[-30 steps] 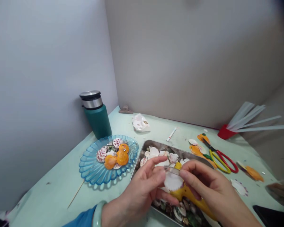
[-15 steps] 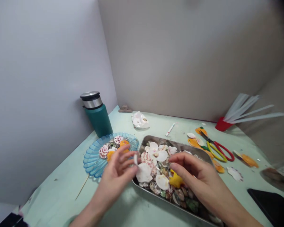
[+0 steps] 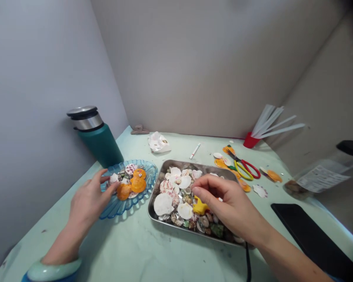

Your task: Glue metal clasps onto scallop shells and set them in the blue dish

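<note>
A blue scalloped glass plate on the left holds orange shells and patterned shells. Over its left side is my left hand, thumb and forefinger around a whitish shell. The metal tray in the middle is full of shells, with a white scallop shell at its left end and a yellow starfish-like piece near the front. My right hand hovers above the tray's right part, thumb and fingertips pinched together; whatever they may hold is too small to make out.
Behind the plate stands a teal bottle. Crumpled wrapping and a white marker lie beyond the tray. Scissors, a red cup with translucent sticks, a clear container and a black flat object are on the right.
My left hand has moved left from the tray's edge to the plate with the whitish shell. The view has shifted to the right. My right hand stays over the tray, its fingertips closer together.
</note>
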`<action>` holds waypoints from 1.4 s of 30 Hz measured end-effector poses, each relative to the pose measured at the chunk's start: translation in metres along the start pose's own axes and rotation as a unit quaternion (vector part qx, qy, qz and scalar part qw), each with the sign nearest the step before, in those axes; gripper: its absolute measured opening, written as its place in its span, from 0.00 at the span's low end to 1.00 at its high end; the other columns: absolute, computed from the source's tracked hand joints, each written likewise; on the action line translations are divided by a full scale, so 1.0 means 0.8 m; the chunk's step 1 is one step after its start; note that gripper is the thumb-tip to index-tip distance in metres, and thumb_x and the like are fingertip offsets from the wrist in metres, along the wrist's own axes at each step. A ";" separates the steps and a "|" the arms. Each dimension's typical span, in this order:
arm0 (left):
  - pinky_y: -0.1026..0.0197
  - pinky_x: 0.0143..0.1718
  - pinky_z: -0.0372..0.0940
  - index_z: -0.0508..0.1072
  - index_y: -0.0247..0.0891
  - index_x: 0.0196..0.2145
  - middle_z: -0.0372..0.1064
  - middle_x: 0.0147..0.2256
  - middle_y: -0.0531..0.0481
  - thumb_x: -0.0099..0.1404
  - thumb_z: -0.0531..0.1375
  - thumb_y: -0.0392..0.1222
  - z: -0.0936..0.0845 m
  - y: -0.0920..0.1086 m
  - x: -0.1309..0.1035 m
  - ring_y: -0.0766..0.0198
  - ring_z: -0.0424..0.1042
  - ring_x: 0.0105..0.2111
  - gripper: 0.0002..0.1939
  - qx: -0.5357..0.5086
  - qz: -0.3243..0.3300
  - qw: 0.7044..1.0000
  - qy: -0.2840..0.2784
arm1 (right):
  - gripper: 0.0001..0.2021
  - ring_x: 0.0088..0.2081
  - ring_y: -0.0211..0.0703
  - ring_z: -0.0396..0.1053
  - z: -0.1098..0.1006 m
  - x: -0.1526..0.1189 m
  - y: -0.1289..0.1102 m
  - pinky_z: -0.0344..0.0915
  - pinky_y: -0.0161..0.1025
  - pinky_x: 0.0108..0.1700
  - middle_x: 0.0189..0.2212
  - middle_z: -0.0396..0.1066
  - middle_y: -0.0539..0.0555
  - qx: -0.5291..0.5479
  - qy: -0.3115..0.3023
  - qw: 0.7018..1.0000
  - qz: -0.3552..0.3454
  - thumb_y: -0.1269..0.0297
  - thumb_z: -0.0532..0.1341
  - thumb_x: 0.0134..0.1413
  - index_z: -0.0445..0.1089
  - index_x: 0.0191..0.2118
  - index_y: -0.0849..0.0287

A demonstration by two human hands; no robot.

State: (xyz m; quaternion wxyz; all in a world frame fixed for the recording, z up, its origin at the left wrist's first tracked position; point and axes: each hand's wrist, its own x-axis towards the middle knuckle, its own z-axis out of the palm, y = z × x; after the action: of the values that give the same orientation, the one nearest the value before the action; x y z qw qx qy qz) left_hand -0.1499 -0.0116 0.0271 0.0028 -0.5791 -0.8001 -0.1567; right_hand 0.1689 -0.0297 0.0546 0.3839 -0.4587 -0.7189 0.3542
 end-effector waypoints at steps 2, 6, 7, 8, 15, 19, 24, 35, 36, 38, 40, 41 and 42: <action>0.50 0.37 0.64 0.58 0.38 0.58 0.72 0.49 0.40 0.65 0.49 0.56 -0.002 0.000 0.003 0.39 0.70 0.47 0.29 0.018 -0.003 1.000 -0.003 | 0.07 0.27 0.37 0.65 -0.001 0.001 -0.003 0.61 0.33 0.26 0.26 0.70 0.48 -0.003 0.002 1.000 0.000 0.65 0.57 0.58 0.71 0.32 0.57; 0.46 0.40 0.65 0.57 0.31 0.58 0.70 0.49 0.35 0.67 0.46 0.56 -0.015 0.011 -0.002 0.36 0.68 0.48 0.30 0.067 0.028 0.997 0.015 | 0.07 0.27 0.37 0.65 -0.005 0.002 -0.005 0.61 0.33 0.26 0.25 0.70 0.48 -0.003 0.005 1.000 -0.005 0.65 0.57 0.59 0.71 0.32 0.57; 0.45 0.41 0.64 0.57 0.29 0.58 0.70 0.49 0.34 0.67 0.45 0.55 -0.016 0.015 -0.005 0.36 0.68 0.49 0.30 0.079 0.045 0.995 0.030 | 0.07 0.27 0.37 0.65 -0.006 0.001 -0.005 0.61 0.33 0.26 0.25 0.70 0.48 -0.005 0.006 1.000 -0.008 0.65 0.57 0.59 0.71 0.32 0.57; 0.45 0.42 0.64 0.58 0.28 0.57 0.69 0.49 0.33 0.68 0.46 0.54 -0.017 0.020 -0.008 0.36 0.67 0.49 0.30 0.079 0.063 0.994 0.042 | 0.07 0.27 0.37 0.65 -0.007 0.001 -0.005 0.61 0.33 0.26 0.25 0.70 0.48 -0.006 0.007 1.000 -0.009 0.65 0.57 0.59 0.71 0.32 0.57; 0.54 0.50 0.62 0.60 0.44 0.57 0.72 0.49 0.46 0.65 0.55 0.48 0.005 0.067 -0.041 0.53 0.70 0.49 0.24 -0.137 0.305 0.937 -0.106 | 0.07 0.27 0.37 0.65 -0.007 0.001 -0.002 0.61 0.33 0.26 0.25 0.70 0.48 -0.008 0.005 1.000 -0.009 0.65 0.57 0.60 0.71 0.33 0.57; 0.51 0.53 0.60 0.61 0.45 0.58 0.66 0.54 0.44 0.63 0.56 0.38 0.014 0.100 -0.051 0.52 0.65 0.53 0.25 -0.133 0.400 0.886 -0.193 | 0.06 0.27 0.36 0.65 -0.009 0.000 -0.003 0.61 0.32 0.27 0.26 0.70 0.47 0.004 0.005 1.000 -0.012 0.66 0.57 0.59 0.70 0.32 0.57; 0.48 0.51 0.61 0.64 0.40 0.53 0.68 0.50 0.40 0.54 0.58 0.31 0.029 0.124 -0.041 0.48 0.64 0.51 0.27 -0.078 0.450 0.857 -0.240 | 0.06 0.26 0.35 0.63 -0.013 -0.002 -0.006 0.60 0.32 0.27 0.25 0.68 0.47 0.007 0.016 1.000 -0.013 0.66 0.57 0.59 0.70 0.31 0.57; 0.45 0.52 0.61 0.63 0.40 0.53 0.66 0.49 0.42 0.54 0.54 0.28 0.046 0.130 -0.031 0.48 0.62 0.53 0.27 -0.031 0.497 0.827 -0.261 | 0.07 0.27 0.37 0.66 -0.036 0.004 0.006 0.59 0.35 0.31 0.24 0.70 0.47 -0.270 -0.033 0.961 -0.041 0.68 0.58 0.59 0.71 0.30 0.58; 0.45 0.52 0.61 0.62 0.41 0.53 0.66 0.49 0.42 0.55 0.54 0.28 0.048 0.127 -0.031 0.49 0.62 0.53 0.28 -0.039 0.506 0.824 -0.253 | 0.06 0.27 0.39 0.67 -0.038 0.002 0.008 0.59 0.36 0.31 0.25 0.71 0.48 -0.317 -0.047 0.947 -0.027 0.67 0.59 0.58 0.71 0.30 0.58; 0.43 0.54 0.59 0.59 0.40 0.55 0.64 0.52 0.40 0.58 0.51 0.28 0.053 0.121 -0.031 0.49 0.61 0.55 0.27 -0.044 0.516 0.825 -0.228 | 0.06 0.29 0.44 0.69 -0.038 -0.003 0.012 0.61 0.39 0.32 0.26 0.72 0.51 -0.394 -0.075 0.916 0.008 0.63 0.61 0.57 0.70 0.30 0.58; 0.39 0.56 0.56 0.54 0.39 0.58 0.60 0.56 0.37 0.63 0.48 0.29 0.057 0.117 -0.034 0.47 0.58 0.58 0.25 -0.041 0.513 0.832 -0.208 | 0.07 0.33 0.50 0.70 -0.033 -0.010 0.018 0.63 0.43 0.34 0.30 0.73 0.55 -0.440 -0.096 0.892 0.036 0.60 0.63 0.54 0.69 0.32 0.59; 0.37 0.57 0.54 0.52 0.39 0.59 0.59 0.57 0.36 0.65 0.47 0.30 0.058 0.115 -0.036 0.47 0.57 0.59 0.25 -0.038 0.508 0.835 -0.206 | 0.08 0.36 0.53 0.71 -0.030 -0.013 0.021 0.64 0.44 0.35 0.31 0.74 0.57 -0.451 -0.102 0.885 0.048 0.60 0.64 0.53 0.69 0.34 0.60; 0.36 0.58 0.53 0.49 0.38 0.60 0.58 0.58 0.36 0.66 0.46 0.32 0.059 0.115 -0.038 0.47 0.56 0.59 0.25 -0.036 0.504 0.838 -0.206 | 0.09 0.37 0.56 0.71 -0.026 -0.016 0.025 0.64 0.46 0.36 0.32 0.74 0.58 -0.453 -0.108 0.883 0.056 0.60 0.65 0.52 0.69 0.35 0.60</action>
State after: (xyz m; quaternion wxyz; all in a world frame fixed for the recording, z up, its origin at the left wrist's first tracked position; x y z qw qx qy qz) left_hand -0.0464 -0.0023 -0.0005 -0.1042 -0.9209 -0.3735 -0.0390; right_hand 0.1986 -0.0318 0.0439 0.0343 -0.5810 -0.8111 0.0583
